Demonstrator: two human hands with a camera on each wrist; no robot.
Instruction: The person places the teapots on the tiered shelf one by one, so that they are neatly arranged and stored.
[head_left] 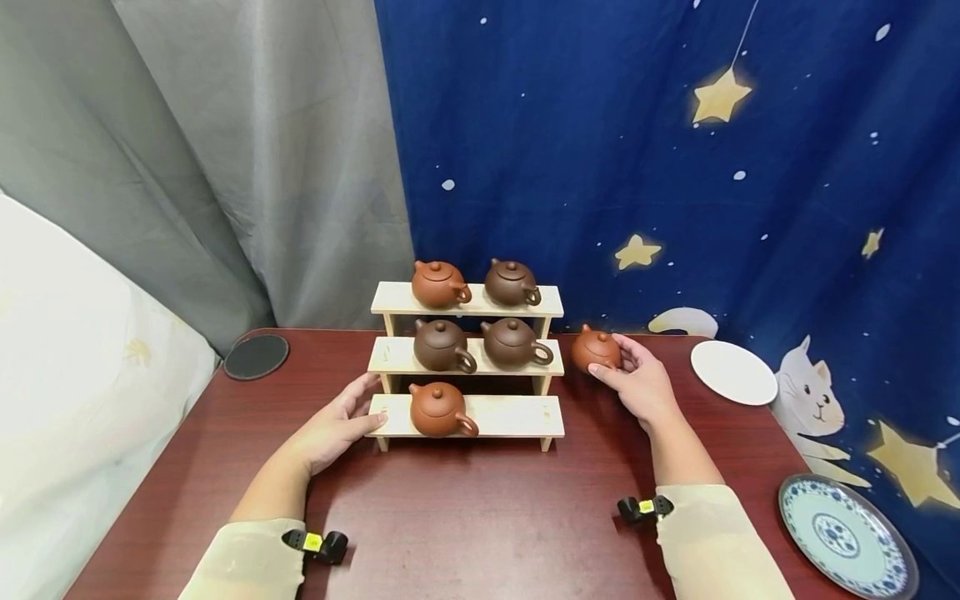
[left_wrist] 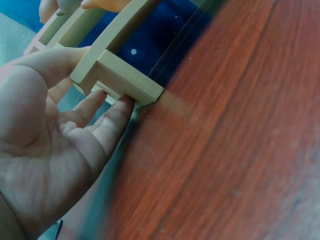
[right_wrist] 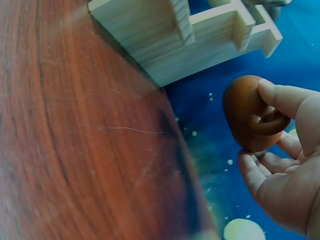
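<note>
A reddish-brown clay teapot (head_left: 595, 350) is held in my right hand (head_left: 641, 385), right of the three-tier wooden display stand (head_left: 517, 417). In the right wrist view, the thumb and fingers grip that teapot by its sides, around the handle end. My left hand (head_left: 330, 433) holds the left end of the stand's lowest tier; the left wrist view shows fingers against the wooden leg (left_wrist: 130, 80). On the bottom tier sits another reddish-brown teapot (head_left: 437, 410), left of centre. Two dark brown teapots, left (head_left: 440, 346) and right (head_left: 512, 343), occupy the middle tier. Up top stand a reddish-brown teapot (head_left: 437, 285) and a dark brown teapot (head_left: 511, 283).
On the reddish table (head_left: 465, 517), a black round mat (head_left: 257, 357) lies at the back left and a white oval plate (head_left: 733, 372) at the back right. A blue-patterned plate (head_left: 843, 535) is at the right edge. Curtains (head_left: 540, 150) hang behind.
</note>
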